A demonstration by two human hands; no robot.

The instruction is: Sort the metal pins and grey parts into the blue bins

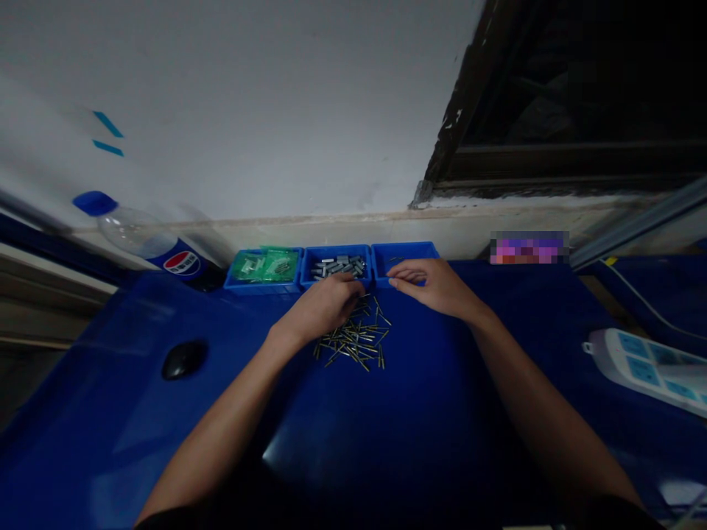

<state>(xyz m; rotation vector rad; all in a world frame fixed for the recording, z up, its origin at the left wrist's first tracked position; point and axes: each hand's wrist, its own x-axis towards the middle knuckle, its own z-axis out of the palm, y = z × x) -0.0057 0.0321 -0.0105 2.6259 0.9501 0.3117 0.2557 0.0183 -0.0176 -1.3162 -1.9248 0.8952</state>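
A loose pile of small metal pins (356, 340) lies on the blue table cover in front of me. My left hand (323, 308) rests at the pile's far left edge, fingers curled down onto the pins near the middle blue tray (336, 252); what it grips is hidden. That tray holds several small grey metal pieces (339, 266). My right hand (428, 283) hovers over the front rim of the right blue tray (406, 249), its fingers drawn together and pointing left; whether anything sits between them is unclear.
The left blue tray (264, 281) holds green packets. A Pepsi bottle (149, 241) lies at the back left, a black round object (183, 359) sits on the left, and a white power strip (646, 366) is on the right. A white wall rises behind.
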